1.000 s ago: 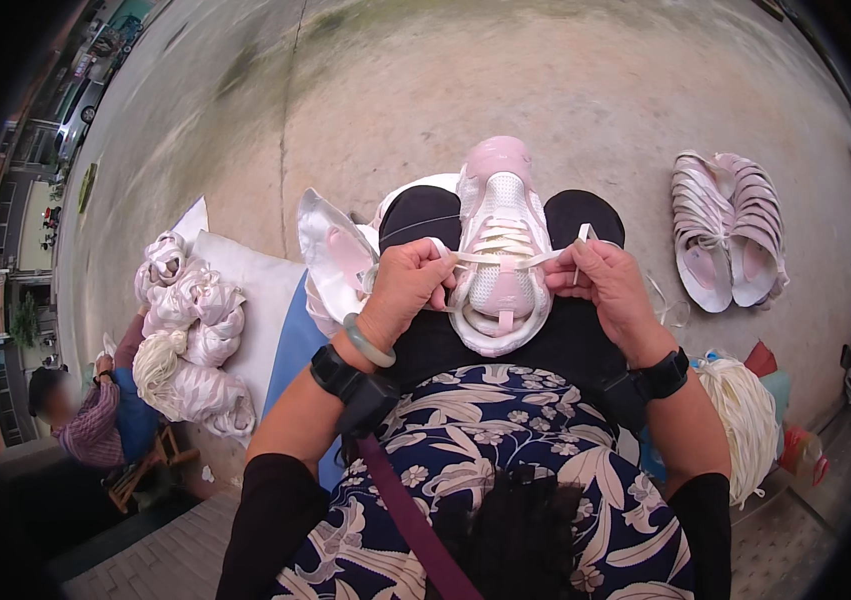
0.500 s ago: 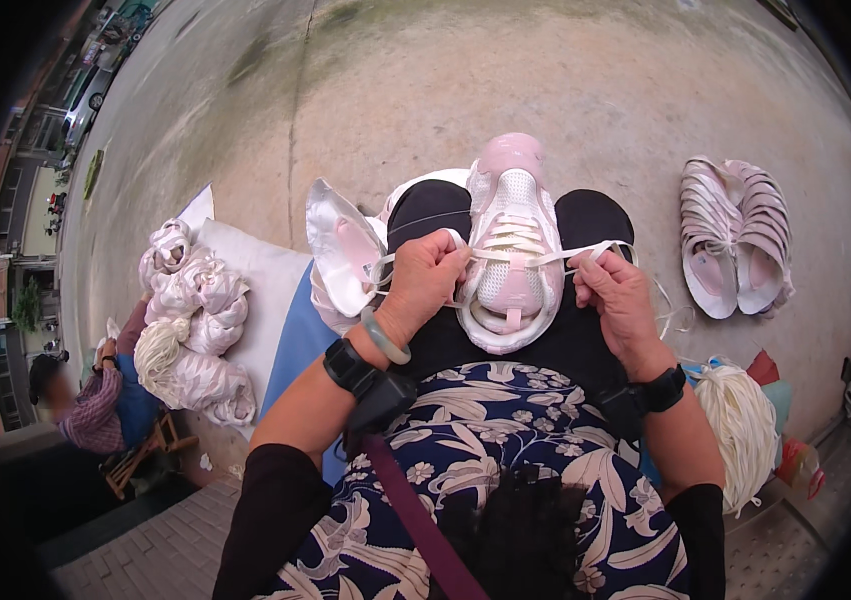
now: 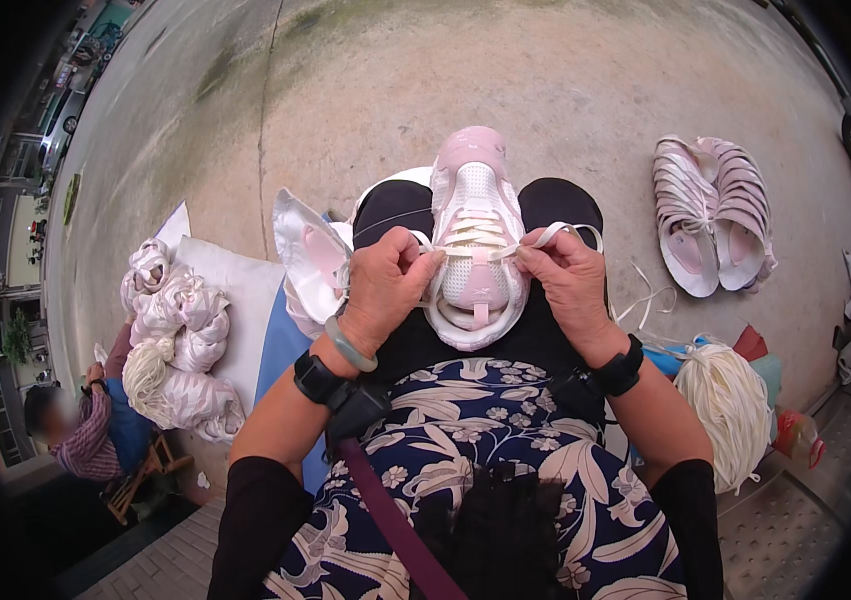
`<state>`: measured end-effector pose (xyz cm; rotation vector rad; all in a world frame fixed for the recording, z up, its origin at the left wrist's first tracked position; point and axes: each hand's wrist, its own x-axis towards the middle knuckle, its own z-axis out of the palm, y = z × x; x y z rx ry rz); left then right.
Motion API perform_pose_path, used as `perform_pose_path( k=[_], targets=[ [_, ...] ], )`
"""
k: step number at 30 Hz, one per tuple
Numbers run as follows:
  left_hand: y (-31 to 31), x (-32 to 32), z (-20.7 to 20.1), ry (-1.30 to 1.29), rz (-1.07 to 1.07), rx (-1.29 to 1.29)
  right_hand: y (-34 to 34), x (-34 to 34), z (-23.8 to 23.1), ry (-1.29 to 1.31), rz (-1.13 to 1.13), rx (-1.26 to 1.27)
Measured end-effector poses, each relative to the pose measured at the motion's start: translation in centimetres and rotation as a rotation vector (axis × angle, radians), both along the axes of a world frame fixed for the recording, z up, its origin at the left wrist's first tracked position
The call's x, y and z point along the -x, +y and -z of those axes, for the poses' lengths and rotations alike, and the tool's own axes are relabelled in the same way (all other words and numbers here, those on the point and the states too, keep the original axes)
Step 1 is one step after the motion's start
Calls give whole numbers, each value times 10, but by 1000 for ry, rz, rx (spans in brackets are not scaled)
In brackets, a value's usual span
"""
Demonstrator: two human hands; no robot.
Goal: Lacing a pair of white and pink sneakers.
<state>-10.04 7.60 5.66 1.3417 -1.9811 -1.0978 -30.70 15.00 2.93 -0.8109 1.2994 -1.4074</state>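
Note:
A pink and white sneaker (image 3: 477, 185) rests between my black-clad knees, toe pointing away and its opening toward me. White shoelace (image 3: 457, 252) zigzags up its front and stretches flat across the top of the tongue. At the shoe's left edge, my left hand (image 3: 390, 285) pinches the lace between thumb and bent fingers. My right hand (image 3: 567, 285) is closed on the lace at the right edge, fingertips close to the tongue; a loose length loops over its back and trails off to the right. Whether a knot lies under the fingers I cannot tell.
Another unlaced pink-white shoe upper (image 3: 313, 250) lies by my left knee. Bundled uppers (image 3: 180, 310) sit on a pale sheet farther left, near a seated person (image 3: 90, 430). Strung uppers (image 3: 695, 205) lie on the concrete at right, above a hank of cream laces (image 3: 720, 410).
My right hand has come in leftward to the shoe's edge, shortening the lace span between my hands. The left hand still pinches its side. The whole view has shifted slightly.

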Motion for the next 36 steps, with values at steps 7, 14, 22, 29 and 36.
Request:
perform_pose_path(
  k=[7,14,22,29,36],
  targets=[
    [13,21,-10,107,271,-27,-2,-2,7,144,49,91],
    [15,41,0,-27,366,17,-4,-2,8,100,68,60],
    [18,48,10,-25,314,176,-5,1,6,432,71,248],
    [30,54,13,43,197,-105,-7,1,18,131,-6,72],
    [35,58,13,72,101,-94,-10,8,16,-98,-150,-54]
  ],
)
